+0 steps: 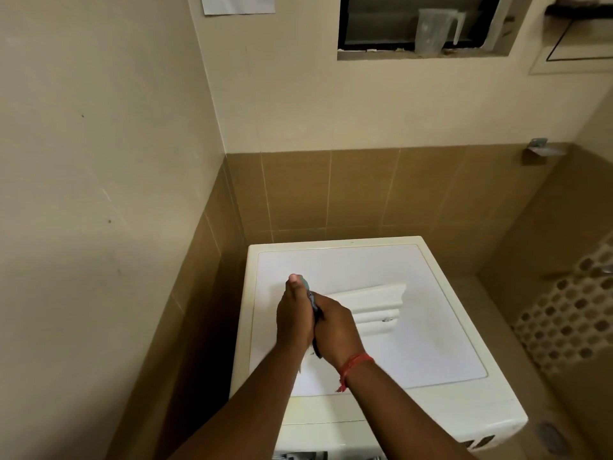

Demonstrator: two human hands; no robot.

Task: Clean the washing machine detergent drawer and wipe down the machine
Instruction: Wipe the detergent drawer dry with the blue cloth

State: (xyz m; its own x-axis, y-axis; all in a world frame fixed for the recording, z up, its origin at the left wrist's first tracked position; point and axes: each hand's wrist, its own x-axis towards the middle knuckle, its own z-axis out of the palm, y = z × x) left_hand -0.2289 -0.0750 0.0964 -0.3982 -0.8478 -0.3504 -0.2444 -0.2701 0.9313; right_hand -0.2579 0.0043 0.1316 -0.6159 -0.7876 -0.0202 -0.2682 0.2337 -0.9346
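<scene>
- Presently both hands meet above the washing machine (414, 343): left hand (293, 315) and right hand (335, 330) are pressed together, clamped on a small grey-blue cloth (310, 293) sandwiched between the palms.
- Only a sliver of the cloth shows, at the left fingertips and in a dark fold near the wrists. Judgement: it is being wrung, folded or bunched to give a fresh wiping face.
- Red thread band (353, 365) on the right wrist.
- Detergent drawer (374, 307), white, lies on the machine's top just right of the hands, apparently pulled out and set there to be within reach for cleaning. Compartments too pale to read.
- Drawer slot at the machine's front edge is barely in view at the bottom; cannot tell its state.
- Surface: glossy white lid panel inside a cream rim.
- Room: machine sits in a corner, brown tiles (331, 190) below cream wall; window recess above holds a clear plastic jug (434, 31); mosaic tiling at right.
</scene>
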